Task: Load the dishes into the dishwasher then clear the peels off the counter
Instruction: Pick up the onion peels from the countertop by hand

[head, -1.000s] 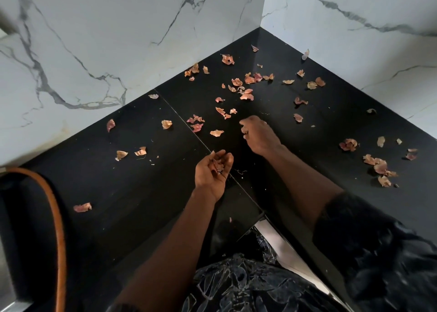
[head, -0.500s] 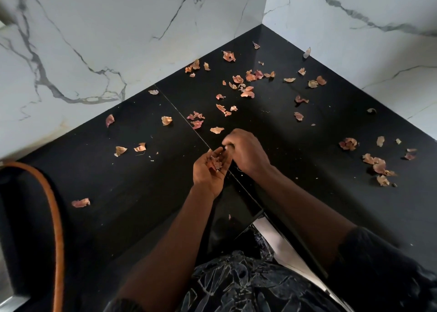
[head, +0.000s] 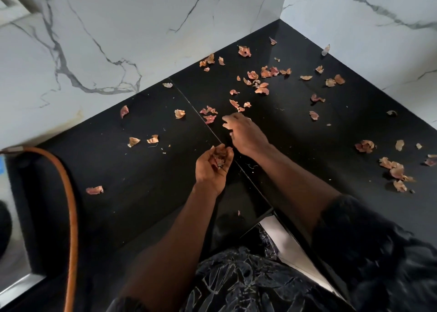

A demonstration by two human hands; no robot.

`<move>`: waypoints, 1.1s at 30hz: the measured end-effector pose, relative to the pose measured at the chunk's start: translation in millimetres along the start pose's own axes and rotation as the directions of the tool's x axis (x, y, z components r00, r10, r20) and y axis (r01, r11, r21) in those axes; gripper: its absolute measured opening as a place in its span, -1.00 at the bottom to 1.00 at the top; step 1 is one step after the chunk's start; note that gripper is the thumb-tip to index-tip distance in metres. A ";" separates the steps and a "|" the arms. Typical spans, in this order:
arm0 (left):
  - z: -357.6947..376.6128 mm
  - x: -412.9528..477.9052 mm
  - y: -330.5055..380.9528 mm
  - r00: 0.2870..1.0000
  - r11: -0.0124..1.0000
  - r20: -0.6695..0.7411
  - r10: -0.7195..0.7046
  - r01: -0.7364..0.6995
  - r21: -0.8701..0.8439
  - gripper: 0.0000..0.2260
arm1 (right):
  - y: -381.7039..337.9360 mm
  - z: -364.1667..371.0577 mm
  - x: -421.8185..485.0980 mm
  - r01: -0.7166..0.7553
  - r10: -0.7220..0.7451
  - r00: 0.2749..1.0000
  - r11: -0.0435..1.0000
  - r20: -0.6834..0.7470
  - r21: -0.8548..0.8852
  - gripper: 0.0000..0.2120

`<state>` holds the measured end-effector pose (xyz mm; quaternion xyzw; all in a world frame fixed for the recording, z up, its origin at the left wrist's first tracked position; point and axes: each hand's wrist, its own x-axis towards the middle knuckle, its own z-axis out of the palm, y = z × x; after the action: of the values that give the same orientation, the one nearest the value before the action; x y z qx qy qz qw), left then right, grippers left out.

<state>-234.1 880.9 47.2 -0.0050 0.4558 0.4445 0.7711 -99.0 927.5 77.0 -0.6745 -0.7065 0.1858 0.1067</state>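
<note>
Black counter [head: 142, 193], scattered peels [head: 261, 90] — left hand [head: 210, 167] cupping some

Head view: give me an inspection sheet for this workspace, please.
Surface: black counter, corner section, small specks on it.
Job's things: loose peels scattered widely; gathered peels in one palm; no dishes or dishwasher seen.
Clutter: nothing seen.
Hands: left hand cupped, fingers curled round the gathered peels; right hand with fingers down over a peel, blurred, grip unclear.
Cables: orange hose along the left edge.
Surroundings: marble walls on both sides of the corner.
</note>
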 end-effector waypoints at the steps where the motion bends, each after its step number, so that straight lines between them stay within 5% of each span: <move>1: -1.7 -0.1 1.1 1.000 1.000 -0.003 0.005 -0.005 -0.003 -0.73 | 3.4 2.8 4.0 0.005 0.000 0.997 0.998 0.083 -0.064 -0.36; 4: -4.3 -2.4 3.5 1.000 1.000 -0.006 0.020 -0.020 0.002 -0.72 | 10.7 16.4 1.7 0.087 -0.045 0.978 0.976 0.202 -0.201 -0.33; 12: -2.5 -0.7 -5.1 1.000 1.000 -0.002 0.017 -0.017 0.003 -0.71 | 26.0 27.3 -41.2 0.023 -0.020 1.000 0.989 0.023 -0.143 -0.87; 17: 10.2 -4.8 -26.5 1.000 1.000 -0.010 -0.002 0.002 0.022 -0.73 | 33.4 7.2 -76.6 -0.004 0.035 0.978 0.989 -0.208 0.145 -0.82; 23: 34.9 -8.6 -72.6 0.997 0.993 0.009 -0.073 0.071 0.099 -0.64 | 25.1 -16.4 -124.5 0.032 -0.010 0.981 0.994 -0.195 0.108 -0.80; 33: 71.6 -24.4 -144.6 0.968 0.962 0.073 -0.238 0.225 0.156 -0.75 | 117.1 -56.9 -198.4 -0.184 0.257 0.910 0.954 -0.327 0.237 -0.85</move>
<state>-88.9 806.4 48.8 0.0186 0.4479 0.3163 0.8361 44.1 739.7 100.9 -0.7583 -0.5723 0.1426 0.2777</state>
